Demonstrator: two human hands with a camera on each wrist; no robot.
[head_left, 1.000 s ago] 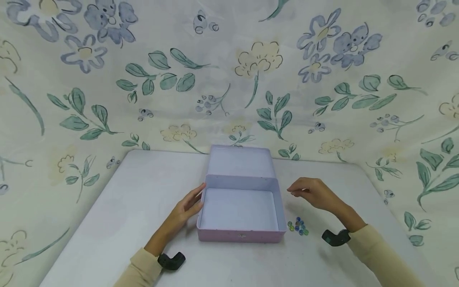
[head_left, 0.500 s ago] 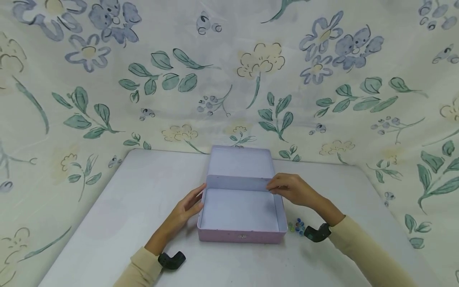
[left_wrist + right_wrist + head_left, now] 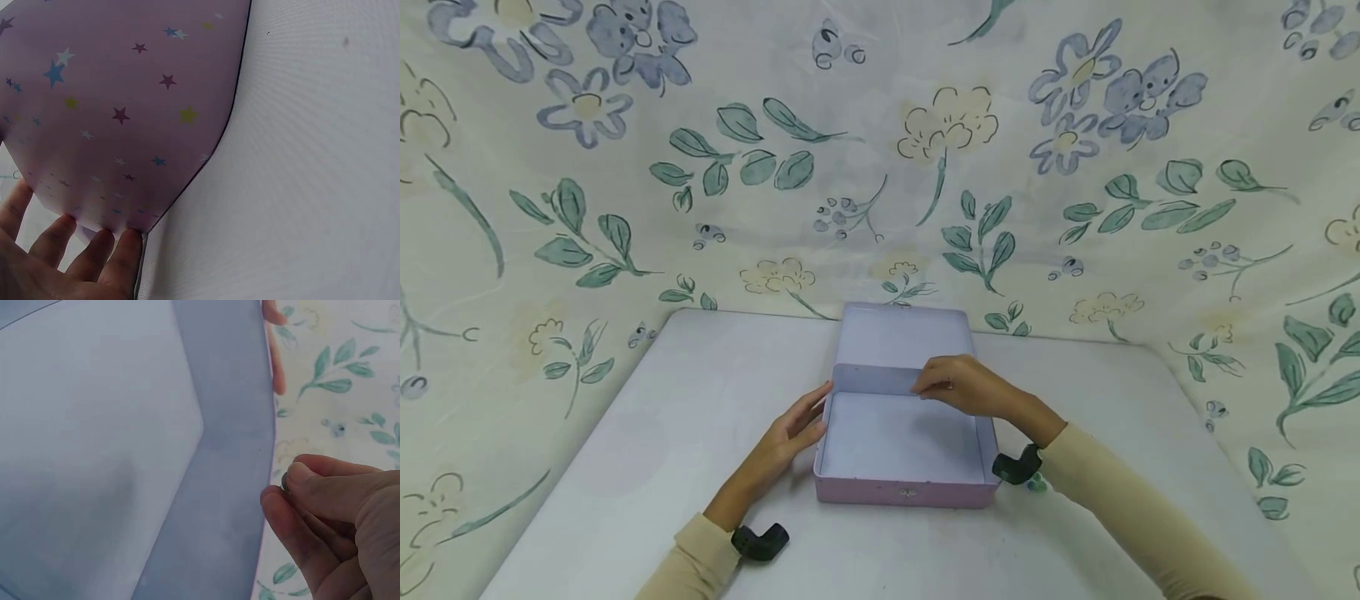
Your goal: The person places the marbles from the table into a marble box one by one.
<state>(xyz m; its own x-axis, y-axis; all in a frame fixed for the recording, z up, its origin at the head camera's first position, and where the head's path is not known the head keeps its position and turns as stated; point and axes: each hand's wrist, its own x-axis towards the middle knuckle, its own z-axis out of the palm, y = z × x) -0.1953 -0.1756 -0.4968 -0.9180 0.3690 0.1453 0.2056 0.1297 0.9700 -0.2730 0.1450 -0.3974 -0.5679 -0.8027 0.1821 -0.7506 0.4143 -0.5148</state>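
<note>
The work looks to be at an early point, judging by where things stand. The box [image 3: 906, 493] lies below the right grip [image 3: 966, 386] with its lid [image 3: 904, 337] already open, leaning away beyond that grip. No piece shows on the part of the box's floor that can be seen under the hand, so I would say nothing has yet been set down inside.

The right grip is clamped on one small round piece [image 3: 285, 481], pinched between thumb and fingertips (it looks dark and glassy, though the fingers cover most of it). That piece is up in the air with the grip, above the rear half of the box; letting go of it is a step not yet done.

The left grip [image 3: 781, 446] clasps nothing: its fingers are spread and lie against the outer side wall of the box, across from the right grip, apparently to steady it.

What is left, as I judge it, includes the loose pieces [image 3: 1037, 483] on the table [image 3: 722, 375]. They lie outside the box, nearer the person than the right grip and below its wrist. A green one shows there; the black wrist camera [image 3: 1017, 467] and the sleeve may hide others, so I cannot tell how many there are.
</note>
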